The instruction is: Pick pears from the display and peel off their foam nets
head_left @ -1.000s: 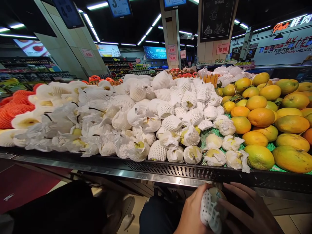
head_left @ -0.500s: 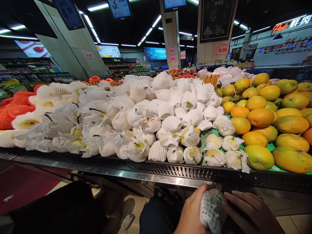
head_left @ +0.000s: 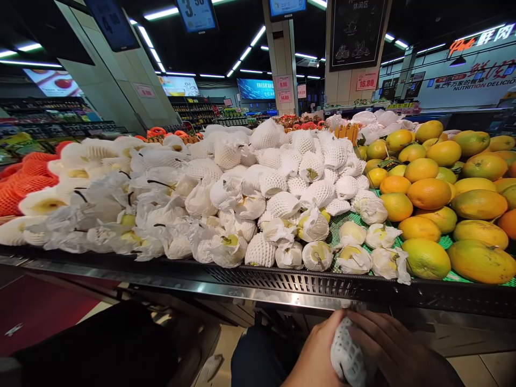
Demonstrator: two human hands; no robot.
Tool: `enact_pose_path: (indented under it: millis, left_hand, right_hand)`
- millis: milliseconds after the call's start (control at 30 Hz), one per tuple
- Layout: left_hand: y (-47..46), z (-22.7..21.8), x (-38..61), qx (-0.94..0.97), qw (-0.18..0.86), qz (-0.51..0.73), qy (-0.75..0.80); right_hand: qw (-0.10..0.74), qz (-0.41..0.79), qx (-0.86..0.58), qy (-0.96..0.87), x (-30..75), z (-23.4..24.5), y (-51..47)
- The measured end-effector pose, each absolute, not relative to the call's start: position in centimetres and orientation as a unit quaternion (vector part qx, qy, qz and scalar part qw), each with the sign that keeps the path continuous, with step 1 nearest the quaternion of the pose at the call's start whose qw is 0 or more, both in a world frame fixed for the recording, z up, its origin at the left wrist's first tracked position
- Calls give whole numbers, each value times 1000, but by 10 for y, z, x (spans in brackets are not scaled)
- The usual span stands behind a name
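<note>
At the lower right, in front of the display's edge, my left hand (head_left: 316,352) is wrapped round a fruit in a white foam net (head_left: 347,355). My right hand (head_left: 391,344) lies over the fruit's other side with its fingers bent against the net. Those fingers cover most of the bare skin, so the kind of fruit cannot be made out. Just beyond my hands is the black slatted edge of the display tray (head_left: 290,279). Paper-wrapped pears (head_left: 355,259) lie behind that edge.
A large heap of foam-netted and paper-wrapped fruit (head_left: 226,177) fills the middle. Oranges (head_left: 429,193) and papayas (head_left: 479,204) are piled at right, red-netted fruit (head_left: 28,183) at left. A steel rail (head_left: 242,294) runs along the front. A loose foam net (head_left: 210,367) lies on the floor.
My right hand has moved left and up over the fruit, covering the bare greenish skin and sticker that showed before. My left hand keeps its hold.
</note>
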State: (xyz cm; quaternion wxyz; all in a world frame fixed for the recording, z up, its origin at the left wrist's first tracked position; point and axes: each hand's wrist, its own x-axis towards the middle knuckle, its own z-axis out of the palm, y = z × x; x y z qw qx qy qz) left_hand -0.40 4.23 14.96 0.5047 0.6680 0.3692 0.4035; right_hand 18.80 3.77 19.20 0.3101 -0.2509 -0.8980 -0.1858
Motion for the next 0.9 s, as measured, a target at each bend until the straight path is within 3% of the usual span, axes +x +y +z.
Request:
enact_pose_path:
  millis: [233, 400, 533, 600, 700, 767, 833, 900]
  left_hand:
    - [35, 162, -9, 626, 535, 378, 423]
    - [30, 155, -24, 676, 425, 383, 464]
    - [24, 153, -34, 636, 368, 489, 471]
    - [23, 154, -34, 607, 330, 545, 474]
    - [25, 154, -28, 595, 307, 590, 451]
    - [28, 153, -23, 612, 316, 595, 413]
    - [31, 151, -21, 643, 317, 589, 373]
    - [33, 150, -21, 675, 307, 577, 343]
  right_hand:
    - [319, -66, -331, -885, 194, 175, 43]
    - [310, -48, -397, -862, 215, 156, 39]
    - [349, -62, -437, -827, 233, 148, 44]
    - [417, 59, -421, -804, 236, 144, 50]
    - [513, 430, -262, -695, 228, 143, 53]
    - [551, 594, -142, -569, 218, 149, 47]
    - [565, 641, -108, -508, 212, 158, 37]
    - [570, 613, -152, -526, 214, 168, 26]
